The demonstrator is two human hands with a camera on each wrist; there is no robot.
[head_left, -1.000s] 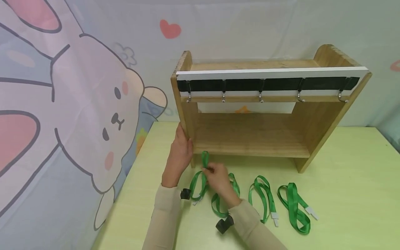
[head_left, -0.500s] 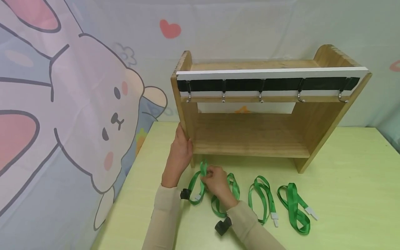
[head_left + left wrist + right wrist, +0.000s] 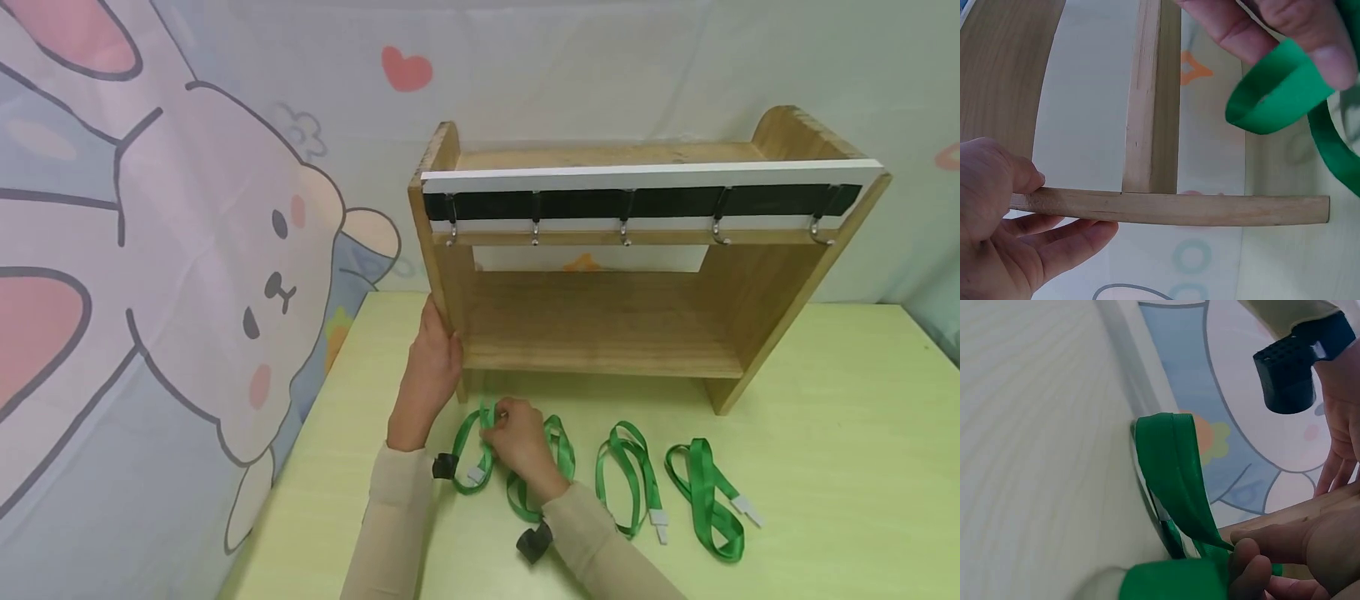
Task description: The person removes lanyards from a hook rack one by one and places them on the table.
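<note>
My left hand point(image 3: 427, 367) grips the left side panel of a wooden shelf point(image 3: 600, 321); in the left wrist view the thumb lies on one face of the panel point(image 3: 1229, 209) and the fingers on the other. My right hand point(image 3: 521, 437) pinches a green lanyard point(image 3: 459, 450) between thumb and fingers, just in front of the shelf's left foot. A loop of the lanyard point(image 3: 1169, 469) stands up from the table in the right wrist view, and its white clip point(image 3: 476, 474) shows in the head view. Another green lanyard point(image 3: 522, 500) lies partly hidden under the right hand.
Two more green lanyards point(image 3: 637, 483) point(image 3: 705, 500) with white clips lie to the right on the light yellow table point(image 3: 847, 467). Several metal hooks point(image 3: 625, 233) line a black strip point(image 3: 581, 202) along the shelf's upper front. A cartoon-print cloth point(image 3: 247, 208) hangs behind and to the left.
The lanyard's top loop, which stood up above the right hand, has dropped lower beside the fingers. The right hand has shifted slightly; the left hand has kept its place on the shelf.
</note>
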